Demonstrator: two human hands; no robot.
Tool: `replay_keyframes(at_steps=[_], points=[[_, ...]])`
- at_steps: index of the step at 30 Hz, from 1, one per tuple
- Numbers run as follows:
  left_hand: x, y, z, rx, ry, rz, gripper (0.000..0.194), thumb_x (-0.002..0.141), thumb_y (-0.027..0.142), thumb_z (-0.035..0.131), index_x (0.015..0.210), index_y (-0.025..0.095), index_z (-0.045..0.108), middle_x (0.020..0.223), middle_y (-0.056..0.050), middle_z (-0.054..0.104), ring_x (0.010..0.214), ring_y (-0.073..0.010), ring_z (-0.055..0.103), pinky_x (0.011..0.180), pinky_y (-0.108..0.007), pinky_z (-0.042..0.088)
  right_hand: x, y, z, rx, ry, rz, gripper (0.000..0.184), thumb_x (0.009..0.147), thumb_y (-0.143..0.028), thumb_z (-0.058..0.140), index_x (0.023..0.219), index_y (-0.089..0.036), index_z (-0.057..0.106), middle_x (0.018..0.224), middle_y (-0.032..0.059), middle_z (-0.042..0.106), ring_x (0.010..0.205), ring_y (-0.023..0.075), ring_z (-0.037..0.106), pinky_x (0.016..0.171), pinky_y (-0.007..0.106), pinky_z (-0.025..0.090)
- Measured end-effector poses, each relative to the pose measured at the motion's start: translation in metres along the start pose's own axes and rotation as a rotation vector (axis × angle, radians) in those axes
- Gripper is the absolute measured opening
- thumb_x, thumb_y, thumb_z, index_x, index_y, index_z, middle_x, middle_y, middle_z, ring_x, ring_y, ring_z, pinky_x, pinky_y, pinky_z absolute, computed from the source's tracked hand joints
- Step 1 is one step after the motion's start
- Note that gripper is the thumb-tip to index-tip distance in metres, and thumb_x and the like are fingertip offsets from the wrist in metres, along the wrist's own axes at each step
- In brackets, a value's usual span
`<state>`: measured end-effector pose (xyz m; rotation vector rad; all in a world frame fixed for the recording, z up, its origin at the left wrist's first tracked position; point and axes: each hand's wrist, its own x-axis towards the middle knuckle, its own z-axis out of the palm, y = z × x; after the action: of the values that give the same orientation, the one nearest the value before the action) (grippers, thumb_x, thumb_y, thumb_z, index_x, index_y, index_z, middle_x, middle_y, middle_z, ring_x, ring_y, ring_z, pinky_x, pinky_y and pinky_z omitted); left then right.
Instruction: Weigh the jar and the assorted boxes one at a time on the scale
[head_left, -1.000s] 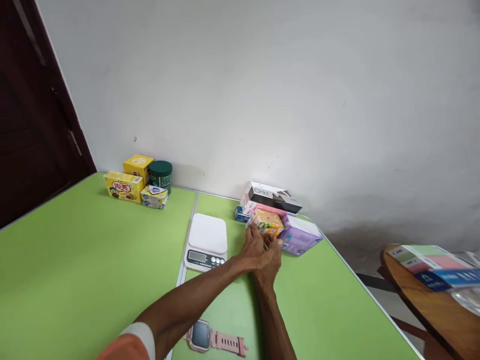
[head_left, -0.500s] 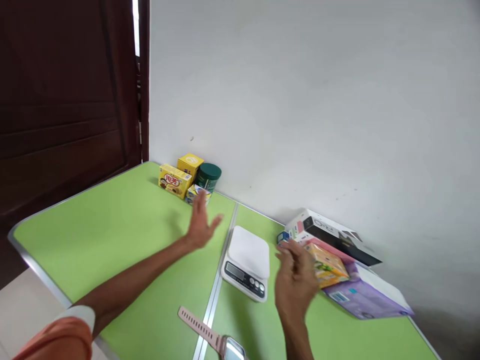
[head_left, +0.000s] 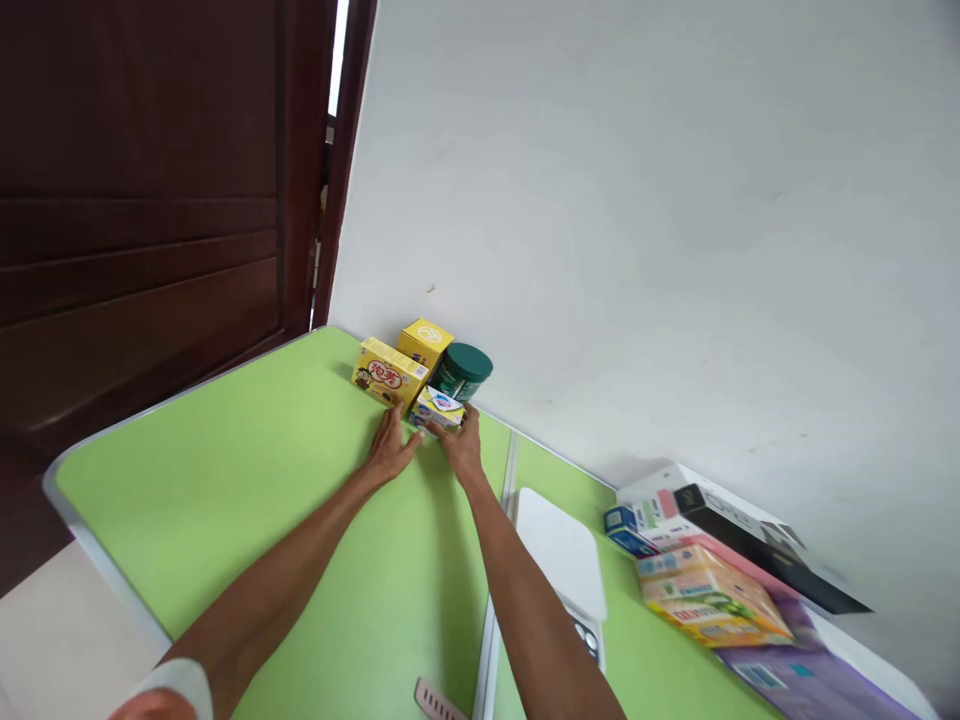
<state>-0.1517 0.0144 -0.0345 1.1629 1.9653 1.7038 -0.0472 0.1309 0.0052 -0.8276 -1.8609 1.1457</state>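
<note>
At the far left group, my right hand has its thumb at the front and its fingers at the right side of a small yellow-and-white box. My left hand, thumb and fingers apart, is just left of that box, its fingertips at the lower front of a yellow snack box. Behind these stand another yellow box and a jar with a dark green lid. The small box's lower front is partly hidden by the fingers.
Right of my right forearm lies a white kitchen scale, partly covered by the arm. Farther right sit a small blue box, a long black-and-white box, an orange pack and a purple pack. A pink watch strap shows at the bottom edge.
Both hands have left the orange pack on the right and come over to the yellow boxes on the left. The view has turned left with them.
</note>
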Motion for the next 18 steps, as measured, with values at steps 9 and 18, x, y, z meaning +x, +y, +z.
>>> replay_keyframes(at_steps=[9, 18], points=[[0.009, 0.001, 0.004, 0.038, -0.013, -0.018, 0.074, 0.081, 0.038, 0.072, 0.146, 0.014, 0.047, 0.149, -0.023, 0.054, 0.141, -0.0365, 0.051, 0.119, -0.053, 0.039, -0.006, 0.004, -0.014, -0.148, -0.036, 0.101, 0.061, 0.058, -0.064, 0.079, 0.098, -0.024, 0.054, 0.105, 0.0095, 0.075, 0.083, 0.0256, 0.068, 0.073, 0.038, 0.055], [0.002, 0.019, -0.026, -0.003, -0.1, -0.049, 0.06, 0.078, 0.042, 0.079, 0.128, 0.017, 0.06, 0.111, -0.012, 0.071, 0.1, -0.0261, 0.069, 0.091, -0.042, 0.056, -0.047, -0.017, -0.034, -0.2, -0.083, 0.13, 0.052, 0.058, -0.055, 0.082, 0.092, -0.024, 0.058, 0.092, 0.0048, 0.075, 0.077, 0.0236, 0.068, 0.069, 0.035, 0.054]])
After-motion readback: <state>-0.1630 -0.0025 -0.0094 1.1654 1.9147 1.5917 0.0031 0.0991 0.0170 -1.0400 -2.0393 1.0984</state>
